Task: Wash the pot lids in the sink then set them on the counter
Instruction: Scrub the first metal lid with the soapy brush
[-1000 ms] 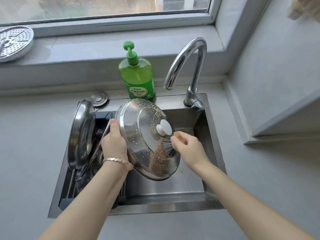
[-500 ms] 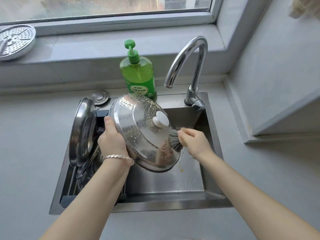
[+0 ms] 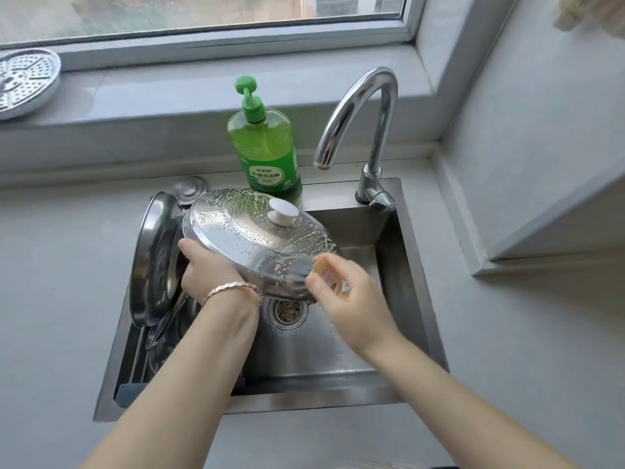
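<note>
Over the sink (image 3: 395, 299), we are holding a soapy pot lid (image 3: 243, 231) with a white knob (image 3: 281, 213). It is tilting, and its far edge is sitting just in front of the soap bottle (image 3: 265, 147). Our left hand (image 3: 209, 272) is closing its grip round the lid's near left rim. Our right hand (image 3: 348, 299) is pinching a small brush (image 3: 299, 277) by its handle. The bristles are touching the lid's near edge, but they are looking blurry.

We are thinking the job is about half done. Bubbles are covering this lid, so we are scrubbing it and not rinsing it yet. No water is running from the tap (image 3: 368, 130). No lid is sitting on the surface (image 3: 507, 333) yet, so rinsing and setting down are left.

We are counting two lids: the one we are holding and a second lid (image 3: 152, 262) leaning on its edge at the sink's left side. We cannot tell if that one is clean. We are also counting one brush, one soap bottle, one tap, one drain (image 3: 287, 311), one small round plug (image 3: 190, 189) and one round tray with holes (image 3: 23, 82) on the window ledge, far left. Dark things under the leaning lid are too hidden to count.
</note>
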A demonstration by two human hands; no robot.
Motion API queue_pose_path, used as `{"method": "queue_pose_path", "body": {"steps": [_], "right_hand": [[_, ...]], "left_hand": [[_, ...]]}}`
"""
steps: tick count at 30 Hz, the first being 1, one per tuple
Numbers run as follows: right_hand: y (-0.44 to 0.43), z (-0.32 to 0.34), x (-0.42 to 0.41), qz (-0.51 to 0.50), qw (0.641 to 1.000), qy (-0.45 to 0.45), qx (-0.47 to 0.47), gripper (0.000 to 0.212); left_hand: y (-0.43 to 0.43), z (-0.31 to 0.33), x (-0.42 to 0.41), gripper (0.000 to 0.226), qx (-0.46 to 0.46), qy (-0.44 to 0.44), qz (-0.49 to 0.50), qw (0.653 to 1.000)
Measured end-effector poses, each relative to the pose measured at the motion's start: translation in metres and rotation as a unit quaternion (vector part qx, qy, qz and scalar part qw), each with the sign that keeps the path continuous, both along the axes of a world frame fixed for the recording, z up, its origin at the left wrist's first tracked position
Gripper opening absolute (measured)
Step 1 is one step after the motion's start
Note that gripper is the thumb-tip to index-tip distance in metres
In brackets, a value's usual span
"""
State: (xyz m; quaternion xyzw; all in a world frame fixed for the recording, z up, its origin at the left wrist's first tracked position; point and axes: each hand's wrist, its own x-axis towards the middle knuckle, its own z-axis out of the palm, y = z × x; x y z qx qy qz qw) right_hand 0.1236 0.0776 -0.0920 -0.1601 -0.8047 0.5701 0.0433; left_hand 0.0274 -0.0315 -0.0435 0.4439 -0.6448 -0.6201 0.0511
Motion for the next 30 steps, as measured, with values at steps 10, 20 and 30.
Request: {"method": "queue_pose_path", "body": {"steps": [10, 20, 30], "right_hand": [[0.018, -0.006, -0.009, -0.013, 0.999, -0.026, -0.041, 0.008], [0.055, -0.043, -0.005, -0.102, 0.987, -0.073, -0.104, 0.032], [0.073, -0.054, -0.005, -0.174, 0.964, -0.108, -0.171, 0.036]], "left_hand": [[0.006, -0.001, 0.001, 0.044, -0.022, 0.019, -0.005, 1.0], [-0.003, 0.0, 0.011, 0.042, 0.02, 0.058, -0.172, 0.983], [-0.009, -0.011, 0.013, 0.049, 0.108, 0.074, -0.305, 0.943]]}}
